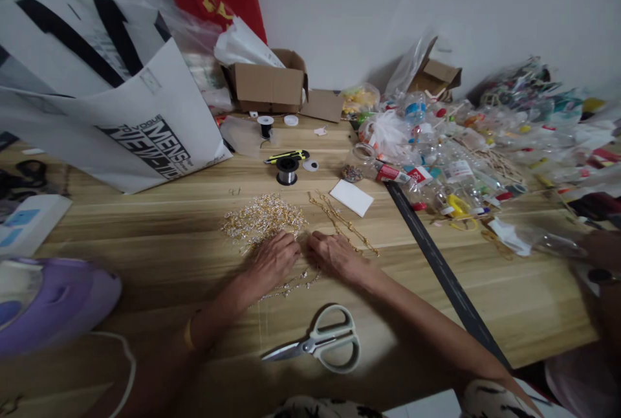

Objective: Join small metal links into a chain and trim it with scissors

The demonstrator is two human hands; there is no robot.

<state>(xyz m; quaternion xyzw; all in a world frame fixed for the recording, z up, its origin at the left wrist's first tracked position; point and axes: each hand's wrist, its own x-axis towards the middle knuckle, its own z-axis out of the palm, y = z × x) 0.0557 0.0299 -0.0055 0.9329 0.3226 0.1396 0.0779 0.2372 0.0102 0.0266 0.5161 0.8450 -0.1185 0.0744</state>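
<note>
In the head view, my left hand (275, 255) lies at the lower right edge of a pile of gold and silver beaded chain (262, 216), fingers curled into a pinch. My right hand (334, 253) faces it a short gap away, also pinching. A silver beaded strand (294, 285) curves over the table below both hands, one end rising to the right fingers. What the left fingertips grip is too small to make out. Gold chains (339, 217) lie just beyond the right hand. Scissors (323, 343) with pale handles rest nearer to me, blades pointing left.
Beyond the pile are a wire spool (287, 172), a yellow cutter knife (286, 156), a bead jar (358, 162) and a white card (352, 197). A paper bag (145, 127) stands left. Plastic bottles (456, 172) crowd the right, past a dark strip (436, 263). Another person's arm (604, 256) shows far right.
</note>
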